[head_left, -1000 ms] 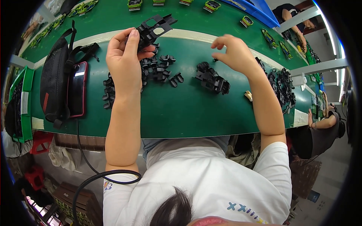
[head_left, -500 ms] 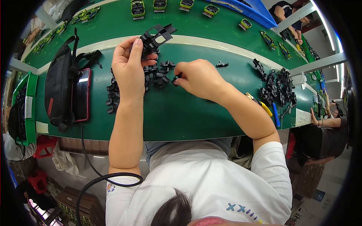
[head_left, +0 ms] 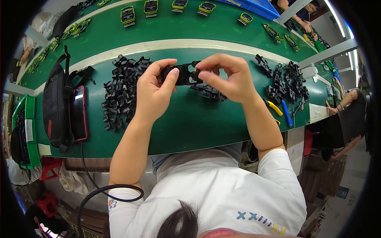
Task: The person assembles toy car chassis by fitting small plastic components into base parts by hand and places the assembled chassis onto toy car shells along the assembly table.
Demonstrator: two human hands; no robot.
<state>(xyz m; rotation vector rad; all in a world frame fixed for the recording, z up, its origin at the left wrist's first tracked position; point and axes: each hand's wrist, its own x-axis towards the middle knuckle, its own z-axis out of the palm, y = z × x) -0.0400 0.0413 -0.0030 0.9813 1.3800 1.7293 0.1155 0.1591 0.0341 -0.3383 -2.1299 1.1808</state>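
Head view: the right hand (head_left: 233, 79), fingertips nearly meeting, has joined the left hand (head_left: 155, 90), curled round the black frame (head_left: 183, 75) at twelve o'clock, suggesting two-handed work; what the right pinches cannot be told.

A green table (head_left: 190, 137) carries a spread of small black parts (head_left: 121, 93) on its left half. Farther left lies a black bag (head_left: 55, 107), with a phone (head_left: 80, 113) just beside it on the right. Near the middle sits a black assembly (head_left: 207, 92), partly hidden. On the right lies a heap of black pieces (head_left: 295, 85), and nearer, yellow pliers (head_left: 274, 108) and a blue handle (head_left: 287, 113). Paper (head_left: 318, 113) covers the right near corner. Beyond a pale strip (head_left: 190, 44), the far green surface (head_left: 190, 29) bears 5 lime units (head_left: 127, 16) in a row, 2 more lime frames (head_left: 272, 33) farther right.
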